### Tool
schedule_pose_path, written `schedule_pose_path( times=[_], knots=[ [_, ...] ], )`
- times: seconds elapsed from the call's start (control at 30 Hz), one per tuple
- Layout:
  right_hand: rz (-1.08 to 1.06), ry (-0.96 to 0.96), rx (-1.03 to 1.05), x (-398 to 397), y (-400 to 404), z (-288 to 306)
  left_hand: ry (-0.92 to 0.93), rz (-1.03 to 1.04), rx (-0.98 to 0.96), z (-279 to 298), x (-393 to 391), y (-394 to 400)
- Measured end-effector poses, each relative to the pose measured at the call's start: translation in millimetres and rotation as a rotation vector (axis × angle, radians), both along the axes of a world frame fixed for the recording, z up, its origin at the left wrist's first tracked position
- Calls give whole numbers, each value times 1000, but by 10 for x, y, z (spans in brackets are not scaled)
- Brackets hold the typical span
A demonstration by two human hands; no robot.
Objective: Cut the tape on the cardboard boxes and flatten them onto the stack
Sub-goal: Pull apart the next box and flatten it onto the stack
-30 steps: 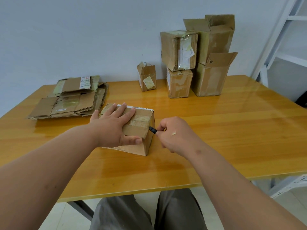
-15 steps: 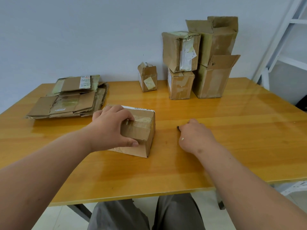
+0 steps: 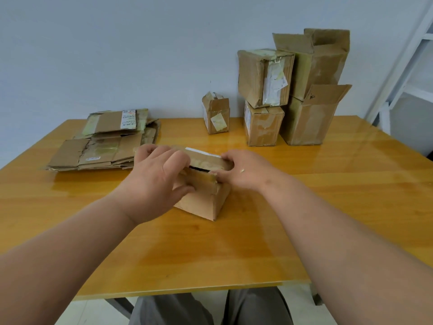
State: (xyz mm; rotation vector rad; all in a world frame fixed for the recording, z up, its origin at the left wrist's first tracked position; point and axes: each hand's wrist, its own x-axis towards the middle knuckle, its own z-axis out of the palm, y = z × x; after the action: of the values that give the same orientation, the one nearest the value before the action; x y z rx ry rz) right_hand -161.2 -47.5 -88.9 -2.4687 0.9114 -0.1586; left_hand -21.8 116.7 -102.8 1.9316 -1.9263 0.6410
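Observation:
A small brown cardboard box [image 3: 201,202] with yellowed tape sits on the wooden table [image 3: 328,188] in front of me. Its top flaps are parted, with a dark gap between them. My left hand [image 3: 157,181] grips the near flap with curled fingers. My right hand [image 3: 243,172] holds the right end of the far flap, thumb below and fingers over it. No knife shows in view. The stack of flattened boxes [image 3: 105,146] lies at the table's back left.
Against the wall stand a small taped box [image 3: 216,116], two stacked closed boxes [image 3: 264,78] [image 3: 262,125], and two stacked open-flapped boxes [image 3: 316,57] [image 3: 307,120]. A white metal frame [image 3: 403,66] rises at the right. My knees show under the table's near edge.
My right hand, which held a dark knife at the box and then lay on the table, has moved onto the box. Both hands now part the top flaps; the knife is out of sight.

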Motion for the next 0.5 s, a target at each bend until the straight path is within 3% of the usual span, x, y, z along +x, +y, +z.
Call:
schedule_pose_path(
  times=[0.1, 0.23, 0.3, 0.4, 0.43, 0.5],
  knots=[
    [-65, -16, 19, 33, -16, -56, -58, -42, 6, -6, 77, 52],
    [-95, -41, -72, 94, 22, -77, 22, 7, 168, -73, 132, 168],
    [-95, -35, -155, 106, 18, -80, 165, -19, 187, -88, 134, 222],
    [-47, -21, -247, 112, -2, -106, 601, 77, 99, 4, 106, 215],
    [-37, -28, -262, 110, 4, -109, 656, 161, 105, 15, 131, 175],
    [-49, -80, -297, 113, 11, -91, 582, 348, 214, 56, 161, 78]
  ],
)
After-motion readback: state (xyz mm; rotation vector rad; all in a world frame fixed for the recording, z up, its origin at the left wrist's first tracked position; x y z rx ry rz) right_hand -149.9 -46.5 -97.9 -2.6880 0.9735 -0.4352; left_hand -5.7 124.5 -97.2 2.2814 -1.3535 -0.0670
